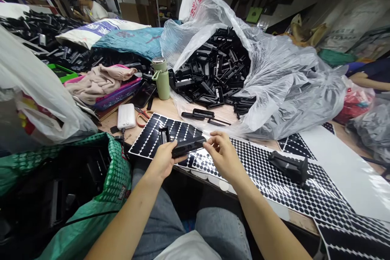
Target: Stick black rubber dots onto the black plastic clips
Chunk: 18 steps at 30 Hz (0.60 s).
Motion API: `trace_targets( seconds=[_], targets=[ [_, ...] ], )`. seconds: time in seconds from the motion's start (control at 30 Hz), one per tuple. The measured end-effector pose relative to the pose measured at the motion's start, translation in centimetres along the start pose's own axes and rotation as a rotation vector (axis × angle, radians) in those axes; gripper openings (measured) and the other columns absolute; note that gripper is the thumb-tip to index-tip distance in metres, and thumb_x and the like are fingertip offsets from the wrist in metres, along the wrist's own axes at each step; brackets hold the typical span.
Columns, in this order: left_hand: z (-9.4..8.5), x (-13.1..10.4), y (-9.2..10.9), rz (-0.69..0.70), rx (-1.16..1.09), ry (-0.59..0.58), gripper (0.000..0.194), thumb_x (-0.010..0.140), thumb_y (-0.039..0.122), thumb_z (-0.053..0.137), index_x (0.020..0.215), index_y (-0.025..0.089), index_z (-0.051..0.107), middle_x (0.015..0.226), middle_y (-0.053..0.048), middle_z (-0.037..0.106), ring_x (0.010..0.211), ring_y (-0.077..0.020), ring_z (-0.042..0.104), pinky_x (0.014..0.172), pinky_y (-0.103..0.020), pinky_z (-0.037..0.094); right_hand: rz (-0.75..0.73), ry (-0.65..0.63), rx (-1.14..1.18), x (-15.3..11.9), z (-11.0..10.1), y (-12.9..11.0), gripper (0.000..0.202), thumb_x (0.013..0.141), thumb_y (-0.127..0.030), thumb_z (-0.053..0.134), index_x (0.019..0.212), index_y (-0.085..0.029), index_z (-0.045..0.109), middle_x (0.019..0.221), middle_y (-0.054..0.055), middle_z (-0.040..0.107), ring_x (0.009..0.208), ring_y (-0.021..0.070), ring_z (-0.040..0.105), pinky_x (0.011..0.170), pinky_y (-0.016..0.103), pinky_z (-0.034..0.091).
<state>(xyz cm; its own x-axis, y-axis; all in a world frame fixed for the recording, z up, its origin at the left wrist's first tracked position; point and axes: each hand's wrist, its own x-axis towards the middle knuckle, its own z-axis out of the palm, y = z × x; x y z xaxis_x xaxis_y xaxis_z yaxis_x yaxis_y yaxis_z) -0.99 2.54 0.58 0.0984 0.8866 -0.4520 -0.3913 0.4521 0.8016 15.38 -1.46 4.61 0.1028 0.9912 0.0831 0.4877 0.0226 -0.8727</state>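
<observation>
A long black plastic part (188,146) with a dark textured face is in my left hand (164,159), fingers closed round its left end. At its right end, the thumb and forefinger of my right hand (222,152) are pinched together; what lies between them is too small to make out. Just behind my left hand, a small black frame-like piece (164,135) stands on a sheet of black rectangular stickers (149,136). Under and beside my right hand spreads a white sheet of round black stickers (258,166). A black device with a flared end (289,168) rests on that sheet.
A large clear plastic bag (283,77) spills many black parts (213,69) onto the table. A green bottle (163,79), white power bank (126,116) and scissors (142,116) stand behind the stickers. A green bag (117,170) of black parts is at my left. A person (94,8) sits far back.
</observation>
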Motion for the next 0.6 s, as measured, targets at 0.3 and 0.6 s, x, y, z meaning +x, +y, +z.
trace_targets(
  seconds=[0.3,0.6],
  targets=[
    [1.6,-1.4,-1.3,-0.154,-0.005,-0.110,0.014,0.073,0.013,0.052,0.060,0.011,0.057,0.062,-0.004,0.060,0.060,-0.0135,0.059,0.059,-0.036,0.056,0.038,-0.280,0.048,-0.7,0.9,0.9,0.015,0.077,-0.024,0.049,0.063,-0.018,0.051,0.099,0.004,0.051,0.099,0.0167,0.049,0.081,0.030,0.038],
    [2.0,-2.0,-2.0,-0.126,0.041,-0.174,0.015,0.073,0.017,0.055,0.060,0.013,0.053,0.060,-0.001,0.056,0.057,-0.0134,0.059,0.061,-0.039,0.055,0.094,-0.294,0.010,-0.8,0.5,1.4,0.014,0.076,-0.026,0.049,0.065,-0.018,0.050,0.084,0.001,0.052,0.076,0.0137,0.050,0.071,0.028,0.039]
  ],
)
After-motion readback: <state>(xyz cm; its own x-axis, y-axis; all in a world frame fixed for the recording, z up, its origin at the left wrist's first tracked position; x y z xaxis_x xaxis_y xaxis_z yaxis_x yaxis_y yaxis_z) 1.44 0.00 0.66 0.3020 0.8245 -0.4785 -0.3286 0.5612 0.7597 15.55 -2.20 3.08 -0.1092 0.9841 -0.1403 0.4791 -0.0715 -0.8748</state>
